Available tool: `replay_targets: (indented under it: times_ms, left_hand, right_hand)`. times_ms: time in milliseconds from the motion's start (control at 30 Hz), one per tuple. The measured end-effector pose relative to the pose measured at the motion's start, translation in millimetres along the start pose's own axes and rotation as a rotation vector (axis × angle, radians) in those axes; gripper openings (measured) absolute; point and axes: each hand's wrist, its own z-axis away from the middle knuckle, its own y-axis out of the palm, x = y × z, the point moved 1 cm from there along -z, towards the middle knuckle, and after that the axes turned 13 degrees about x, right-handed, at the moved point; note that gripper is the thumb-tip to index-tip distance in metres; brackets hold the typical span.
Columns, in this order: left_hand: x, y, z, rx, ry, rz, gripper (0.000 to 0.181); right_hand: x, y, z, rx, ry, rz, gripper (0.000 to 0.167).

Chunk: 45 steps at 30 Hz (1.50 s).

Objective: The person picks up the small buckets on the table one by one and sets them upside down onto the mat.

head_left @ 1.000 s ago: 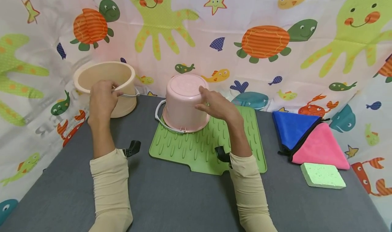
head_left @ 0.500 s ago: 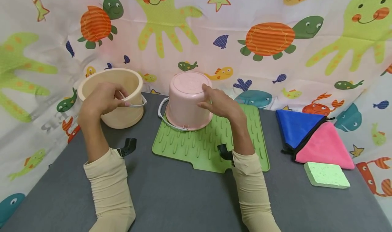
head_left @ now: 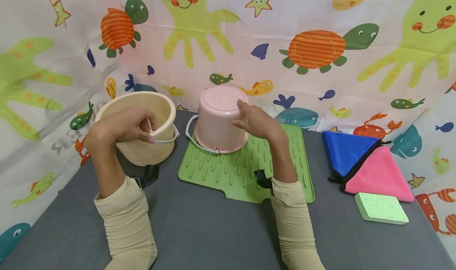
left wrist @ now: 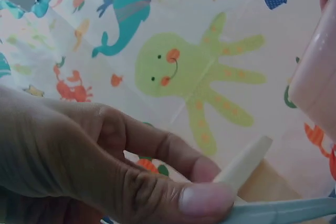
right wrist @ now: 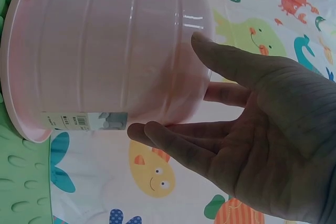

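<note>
Cream round plastic bucket: mouth up, toward the left end of the dark grey counter; can't tell if its base touches down. Left hand pinches its rim on the near right side, by the white plastic handle. Pale pink plastic bucket stands upside down just right of it, on the green ridged mat, between the hands. Right hand is spread, fingers loose, at its right side near the upturned base. Both bucket axes look roughly vertical. Left's nearer cream.
</note>
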Motion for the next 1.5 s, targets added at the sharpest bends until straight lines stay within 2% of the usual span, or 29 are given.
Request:
replay_targets:
  times_ms: [133, 233, 400, 600, 767, 833, 933, 1033, 1233, 1300, 1500]
  left_hand:
    - [-4.4, 0.1, 4.2, 0.02, -0.039, 0.035, 0.031]
    - [-2.6, -0.3, 6.5, 0.043, -0.067, 0.049, 0.037]
    - [2.7, 1.3, 6.4, 0.097, -0.061, 0.055, 0.028]
    - [-0.2, 1.1, 7.7, 0.121, -0.067, 0.049, 0.024]
    - [-4.3, 1.6, 11.4, 0.153, -0.041, 0.068, 0.027]
    - [-5.9, 1.8, 12.6, 0.156, -0.048, 0.102, 0.032]
    - [-7.4, 1.9, 13.6, 0.146, -0.077, 0.131, 0.042]
    - [-8.1, 2.4, 13.6, 0.145, -0.095, 0.128, 0.044]
    - [-11.3, 4.7, 14.3, 0.144, -0.14, 0.11, 0.026]
    - [-13.5, 4.9, 16.4, 0.121, -0.158, 0.091, 0.023]
    - [-19.7, 2.3, 32.6, -0.021, -0.176, 0.031, 0.026]
  right_hand:
    - [-1, 0, 1.6, 0.0, 0.013, -0.002, 0.068]
    - [-1, 0, 2.1, 0.003, 0.022, -0.007, 0.076]
    - [-1, 0, 1.2, 0.009, 0.021, -0.01, 0.076]
    - [0, -3, 0.3, 0.006, 0.014, -0.002, 0.073]
    - [0, -3, 2.7, 0.014, 0.022, 0.004, 0.075]
    - [-1, -3, 3.6, 0.015, 0.025, 0.005, 0.077]
    - [-1, -2, 4.1, 0.016, 0.027, 0.002, 0.079]
    - [-2, -1, 4.2, 0.022, 0.026, -0.004, 0.079]
    - [-3, 2, 2.4, 0.028, 0.024, -0.004, 0.079]
    - [-3, 2, 1.8, 0.025, 0.023, -0.002, 0.079]
    - [-2, 2, 1.0, 0.004, 0.013, 0.004, 0.073]
